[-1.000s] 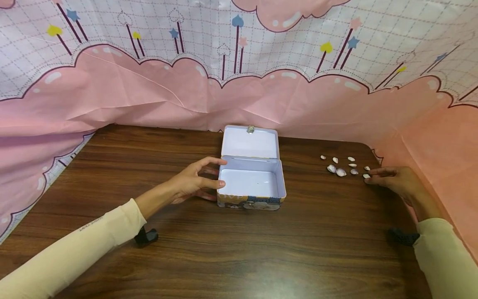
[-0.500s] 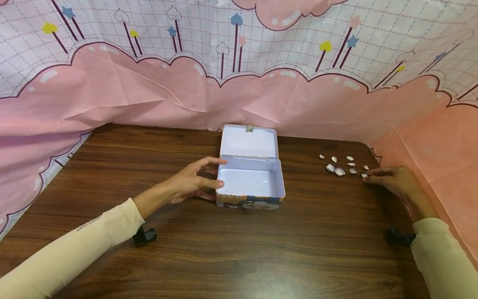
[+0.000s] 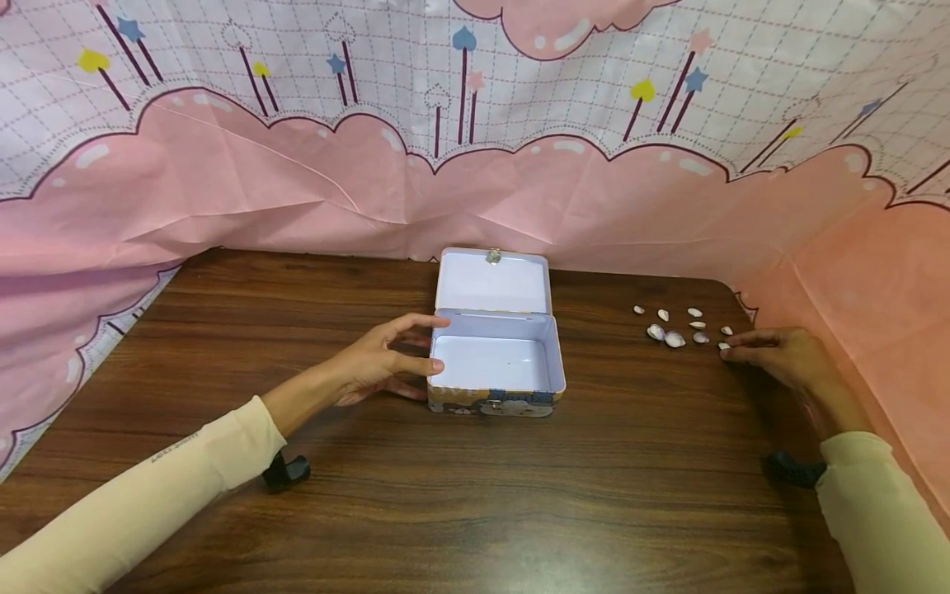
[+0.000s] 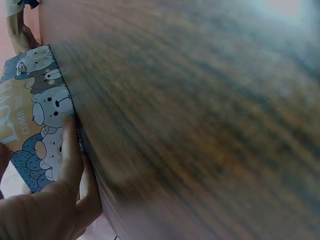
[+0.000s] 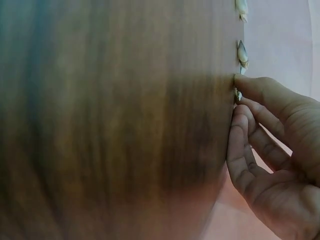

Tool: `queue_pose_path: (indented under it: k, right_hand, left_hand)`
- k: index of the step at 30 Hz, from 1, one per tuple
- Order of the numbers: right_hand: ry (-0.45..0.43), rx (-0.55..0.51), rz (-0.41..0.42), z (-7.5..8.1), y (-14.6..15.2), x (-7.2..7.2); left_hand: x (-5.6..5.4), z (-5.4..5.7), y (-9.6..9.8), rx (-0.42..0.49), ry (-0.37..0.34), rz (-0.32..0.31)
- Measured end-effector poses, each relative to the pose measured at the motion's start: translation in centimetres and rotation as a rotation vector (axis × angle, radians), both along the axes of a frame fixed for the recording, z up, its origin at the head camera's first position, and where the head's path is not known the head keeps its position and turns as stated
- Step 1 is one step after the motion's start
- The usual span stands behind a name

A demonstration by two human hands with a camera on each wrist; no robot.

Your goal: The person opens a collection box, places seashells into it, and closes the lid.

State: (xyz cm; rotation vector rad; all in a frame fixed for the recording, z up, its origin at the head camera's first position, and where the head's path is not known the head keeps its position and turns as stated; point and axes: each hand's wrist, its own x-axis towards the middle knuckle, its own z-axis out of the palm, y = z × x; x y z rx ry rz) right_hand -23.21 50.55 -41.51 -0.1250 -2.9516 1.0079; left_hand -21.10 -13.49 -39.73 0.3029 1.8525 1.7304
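A lidded tin box [image 3: 496,399] stands mid-table with its lid [image 3: 493,280] tipped back, showing a bare white inside. At its left end is my left hand [image 3: 382,356], thumb and index fingertips at the rim, fingers spread and fairly straight. In the left wrist view, a finger [image 4: 71,150] lies against the tin's side, which is printed with bears. Far to the right, my right hand [image 3: 787,359] pinches a small white seashell [image 3: 723,346] between thumb and fingertips, low at the tabletop. The right wrist view shows this seashell [image 5: 238,95] between the thumb and the curled fingers.
Several more seashells lie loosely grouped left of the right hand, including a larger purplish seashell [image 3: 674,339] and a small seashell [image 3: 639,310] at the group's left. Pink patterned cloth [image 3: 297,206] hangs behind the dark wooden table [image 3: 460,503] and along its right side.
The head view has shifted slightly. Both hands, the tin box and the seashells keep nearly the same places, with the right fingertips staying at the same seashell.
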Motion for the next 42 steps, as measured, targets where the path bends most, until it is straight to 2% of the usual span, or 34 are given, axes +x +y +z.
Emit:
queue_pose_path:
  k: [9, 21, 27, 31, 37, 42]
  right_hand:
    - [-0.015, -0.008, 0.012, 0.1, 0.0, 0.0]
    - [0.011, -0.064, -0.003, 0.3, -0.7, -0.1]
    - [0.042, -0.001, 0.022, 1.1, -1.4, -0.1]
    - [0.047, 0.04, 0.001, 1.8, -2.2, -0.2]
    - [0.072, -0.056, -0.042, 2.4, -4.3, 0.0]
    - [0.134, -0.126, -0.011, 2.3, -5.9, -0.1]
  left_hand:
    - [0.1, 0.1, 0.2, -0.012, -0.02, 0.011]
    - [0.1, 0.2, 0.0, -0.003, -0.024, 0.01]
    - [0.3, 0.2, 0.0, 0.002, -0.02, 0.002]
    - [0.2, 0.0, 0.0, 0.004, -0.026, 0.008]
    - [0.2, -0.1, 0.0, 0.009, -0.026, 0.006]
    - [0.2, 0.0, 0.0, 0.007, -0.023, 0.004]
